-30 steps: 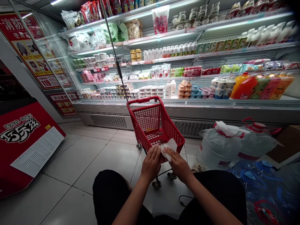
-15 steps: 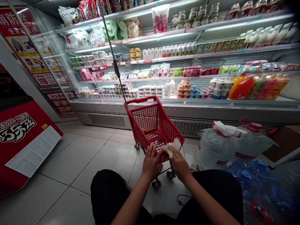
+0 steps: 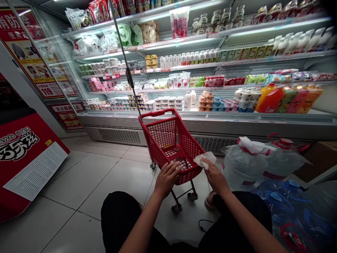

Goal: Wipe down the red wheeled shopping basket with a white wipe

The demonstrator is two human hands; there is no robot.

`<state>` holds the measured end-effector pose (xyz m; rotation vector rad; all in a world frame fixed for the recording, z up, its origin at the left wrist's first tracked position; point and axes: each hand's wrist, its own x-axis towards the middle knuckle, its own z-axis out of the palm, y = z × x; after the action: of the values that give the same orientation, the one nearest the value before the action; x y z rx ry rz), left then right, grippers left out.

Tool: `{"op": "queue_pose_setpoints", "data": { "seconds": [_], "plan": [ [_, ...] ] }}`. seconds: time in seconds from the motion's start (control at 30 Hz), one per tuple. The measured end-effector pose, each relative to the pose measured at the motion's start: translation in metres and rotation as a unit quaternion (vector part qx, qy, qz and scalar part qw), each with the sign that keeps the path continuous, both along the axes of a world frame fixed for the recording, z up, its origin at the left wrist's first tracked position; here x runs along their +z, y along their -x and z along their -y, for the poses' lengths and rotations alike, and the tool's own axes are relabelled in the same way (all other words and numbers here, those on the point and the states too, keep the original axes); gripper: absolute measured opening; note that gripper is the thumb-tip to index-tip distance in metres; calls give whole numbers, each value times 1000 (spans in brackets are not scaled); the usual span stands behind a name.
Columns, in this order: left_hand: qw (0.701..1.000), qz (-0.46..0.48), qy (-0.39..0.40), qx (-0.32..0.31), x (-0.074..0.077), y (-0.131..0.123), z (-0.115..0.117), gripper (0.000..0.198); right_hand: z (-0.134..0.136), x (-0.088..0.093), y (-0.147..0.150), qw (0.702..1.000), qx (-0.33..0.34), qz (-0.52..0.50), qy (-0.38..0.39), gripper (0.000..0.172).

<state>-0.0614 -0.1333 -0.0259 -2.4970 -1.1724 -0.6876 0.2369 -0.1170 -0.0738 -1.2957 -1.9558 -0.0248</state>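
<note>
Touching the red cart (image 3: pixel 189 143), a white wipe (image 3: pixel 210 156) lies gripped under the right hand (image 3: pixel 217 177), left hand (image 3: pixel 166 179) unclenched.

A person's bare right hand (image 3: pixel 214 175) presses a crumpled white wipe (image 3: pixel 206 160) to the rim corner of a red plastic-mesh shopping cart (image 3: pixel 189 149) while the bare left hand (image 3: pixel 167 178) rests on its near rim. Beyond stands a brightly lit, multi-shelf refrigerated display case (image 3: pixel 197 118); clear plastic-wrapped water jugs (image 3: pixel 247 165) sit at right.
</note>
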Motion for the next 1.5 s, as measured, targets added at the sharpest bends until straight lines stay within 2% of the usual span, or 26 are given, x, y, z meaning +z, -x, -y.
{"op": "queue_pose_setpoints", "data": {
  "seconds": [0.07, 0.17, 0.3, 0.4, 0.5, 0.6, 0.67, 0.77, 0.9, 1.03, 1.13, 1.3, 1.5],
  "plan": [
    [1000, 2, -13, -10, 0, 0, -7, 44, -1, -1, 2, 999, -16, -26, 9, 53],
    [999, 2, -36, -21, -2, -3, -14, 43, 6, -4, 22, 998, -23, -51, 9, 54],
    [999, 4, -43, -23, -10, -15, -16, 45, 25, -5, 55, 999, 28, -26, 3, 55],
    [999, 9, -44, -23, -15, -27, -16, 48, 35, -1, 65, 999, 51, -12, -6, 58],
    [998, -1, -48, -38, -13, -31, -17, 50, 39, 3, 56, 998, 64, 0, -5, 59],
    [996, -37, -48, -67, -3, -24, -22, 56, 36, 5, 36, 997, 74, 18, -5, 57],
    [997, -44, -50, -48, 6, -16, -26, 62, 32, 3, 24, 998, 63, 18, -7, 55],
    [998, -30, -48, 16, 15, -11, -32, 69, 25, -1, 15, 999, 33, -4, -7, 53],
    [998, -22, -42, 46, 12, -26, -34, 74, 19, 0, 27, 999, -13, -38, 4, 52],
    [996, -14, -41, 76, 4, -47, -29, 79, 24, 5, 52, 1000, 6, -20, -3, 54],
    [995, -14, -41, 86, 1, -55, -23, 80, 34, 7, 58, 1000, 16, -4, -21, 57],
    [997, -20, -34, 60, 5, -44, -17, 79, 45, 2, 32, 998, 32, 33, -33, 60],
    [998, -25, -48, 26, 19, -28, -25, 77, 43, -7, 7, 999, -29, -26, -19, 55]
  ]
}}
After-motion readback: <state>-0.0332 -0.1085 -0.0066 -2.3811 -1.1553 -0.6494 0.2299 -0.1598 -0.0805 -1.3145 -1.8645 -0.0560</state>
